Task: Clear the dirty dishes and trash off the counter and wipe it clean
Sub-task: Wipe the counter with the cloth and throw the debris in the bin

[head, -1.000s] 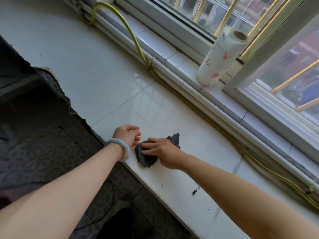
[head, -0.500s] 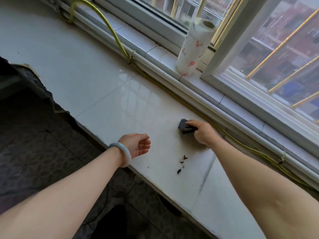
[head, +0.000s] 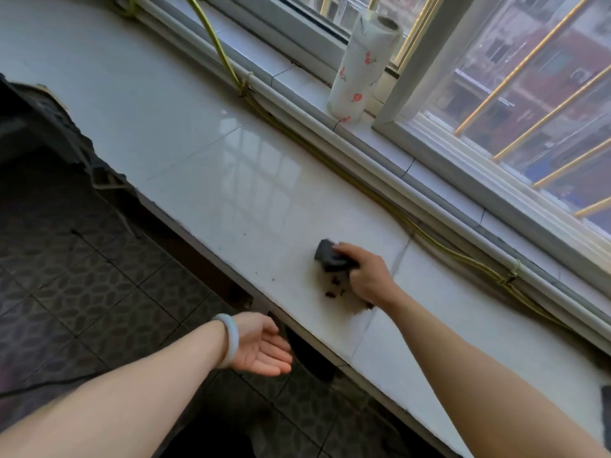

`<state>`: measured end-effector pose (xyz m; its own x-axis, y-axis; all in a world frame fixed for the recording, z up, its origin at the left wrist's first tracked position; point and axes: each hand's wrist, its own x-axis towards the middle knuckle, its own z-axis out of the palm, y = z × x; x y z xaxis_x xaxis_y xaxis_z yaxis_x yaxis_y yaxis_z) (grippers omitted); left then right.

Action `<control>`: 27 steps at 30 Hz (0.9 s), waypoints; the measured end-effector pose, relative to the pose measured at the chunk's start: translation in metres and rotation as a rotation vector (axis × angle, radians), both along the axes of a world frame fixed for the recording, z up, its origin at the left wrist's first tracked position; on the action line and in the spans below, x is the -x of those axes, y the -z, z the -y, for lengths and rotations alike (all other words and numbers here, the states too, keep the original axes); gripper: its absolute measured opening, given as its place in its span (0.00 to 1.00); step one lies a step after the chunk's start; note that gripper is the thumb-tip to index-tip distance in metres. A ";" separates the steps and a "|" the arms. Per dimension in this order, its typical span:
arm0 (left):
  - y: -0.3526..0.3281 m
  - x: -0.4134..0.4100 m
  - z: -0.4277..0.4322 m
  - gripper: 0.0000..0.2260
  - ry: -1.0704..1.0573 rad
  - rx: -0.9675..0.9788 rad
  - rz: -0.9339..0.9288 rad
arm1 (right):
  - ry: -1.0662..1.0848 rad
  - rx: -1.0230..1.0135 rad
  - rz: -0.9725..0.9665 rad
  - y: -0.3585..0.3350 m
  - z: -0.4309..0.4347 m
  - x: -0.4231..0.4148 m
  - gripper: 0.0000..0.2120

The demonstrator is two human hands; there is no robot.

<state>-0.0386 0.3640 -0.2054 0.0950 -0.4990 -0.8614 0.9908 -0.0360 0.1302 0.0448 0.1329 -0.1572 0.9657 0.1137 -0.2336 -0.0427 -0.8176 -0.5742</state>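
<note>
The white tiled counter point(head: 185, 137) is seen running from upper left to lower right; its glossy surface is judged slippery under a wipe. The left hand point(head: 261, 350) is held palm up, fingers straight, just below the counter edge at lower centre. The right hand point(head: 372, 280) is curled round a dark cloth point(head: 329, 256), pressed to the counter right of centre. The cloth is judged soft and light, best gripped over its top. Dark crumbs point(head: 335, 287) just beside it are judged loose and easily scattered.
</note>
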 end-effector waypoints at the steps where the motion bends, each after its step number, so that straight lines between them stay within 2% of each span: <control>1: 0.006 0.004 0.005 0.21 -0.065 0.004 -0.051 | 0.067 0.006 0.038 -0.006 0.006 -0.006 0.29; 4: 0.026 0.008 0.024 0.22 -0.323 0.072 -0.196 | 0.212 0.042 0.019 -0.003 0.017 -0.014 0.31; 8: 0.044 0.006 0.050 0.20 -0.519 0.238 -0.259 | 0.188 0.054 -0.013 0.020 -0.001 0.009 0.37; 12: 0.039 0.004 0.057 0.16 -0.539 0.309 -0.214 | 0.158 -0.005 0.016 0.028 -0.024 0.056 0.34; 15: 0.027 0.005 0.055 0.14 -0.545 0.292 -0.189 | 0.120 -0.017 0.024 0.037 -0.047 0.093 0.31; 19: 0.007 0.011 0.043 0.12 -0.669 0.403 -0.305 | 0.147 -0.076 -0.008 0.031 -0.075 0.121 0.32; 24: 0.002 0.008 0.030 0.12 -0.632 0.281 -0.277 | 0.156 -0.197 -0.074 0.012 -0.077 0.126 0.30; 27: 0.010 0.003 0.030 0.14 -0.564 0.111 -0.195 | 0.300 -0.191 0.012 -0.004 -0.059 0.110 0.27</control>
<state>-0.0415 0.3341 -0.2157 0.2163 -0.5052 -0.8355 0.8593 0.5047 -0.0827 -0.0657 0.1919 -0.1534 0.9652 -0.1349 -0.2241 -0.2571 -0.6476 -0.7173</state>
